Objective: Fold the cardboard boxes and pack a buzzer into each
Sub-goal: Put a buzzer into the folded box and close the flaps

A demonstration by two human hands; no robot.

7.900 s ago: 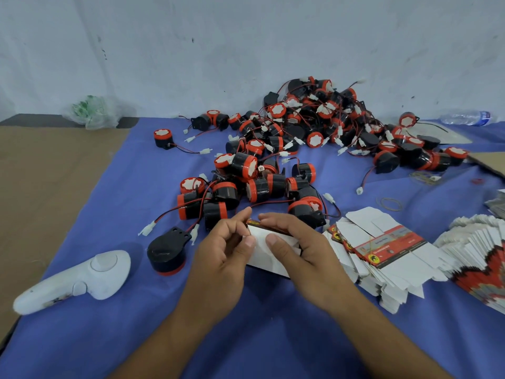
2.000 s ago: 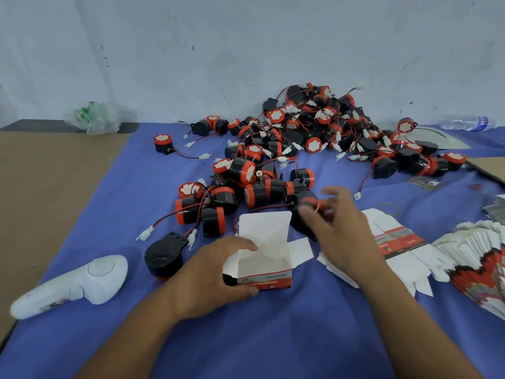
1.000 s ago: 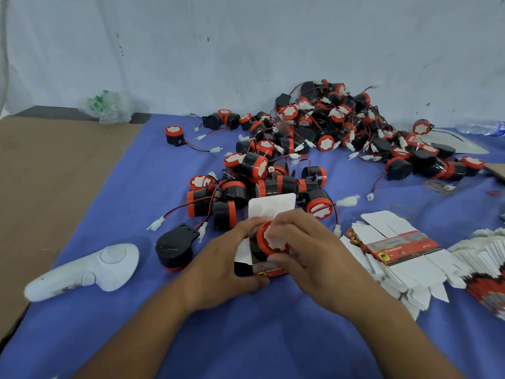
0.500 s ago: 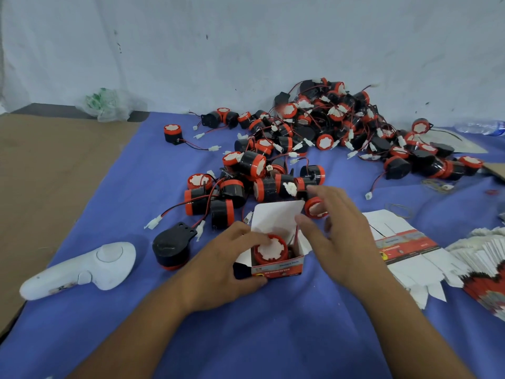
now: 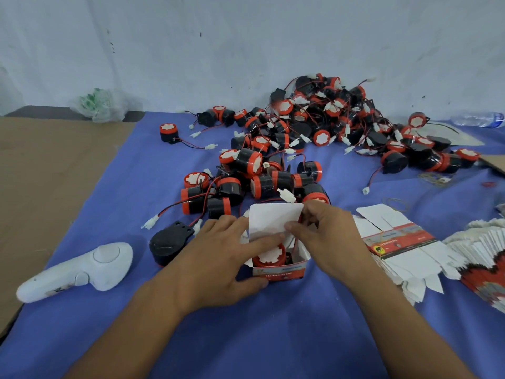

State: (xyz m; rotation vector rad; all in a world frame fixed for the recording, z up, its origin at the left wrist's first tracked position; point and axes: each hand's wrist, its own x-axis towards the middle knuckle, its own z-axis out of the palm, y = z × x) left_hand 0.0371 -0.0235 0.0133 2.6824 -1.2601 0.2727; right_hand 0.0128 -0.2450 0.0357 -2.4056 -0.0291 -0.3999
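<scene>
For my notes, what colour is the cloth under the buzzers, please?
The cloth is blue-violet, best in the head view.

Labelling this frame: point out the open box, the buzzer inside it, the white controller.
open box (image 5: 278, 272): head view, printed front wall.
buzzer (image 5: 269, 254): head view, white top face.
white controller (image 5: 82, 272): head view, mid body.

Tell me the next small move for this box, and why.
Probably fold the lid flap down and tuck it in: the buzzer already sits inside the box, the left hand steadies it, and the right hand pinches the upright lid flap.
</scene>
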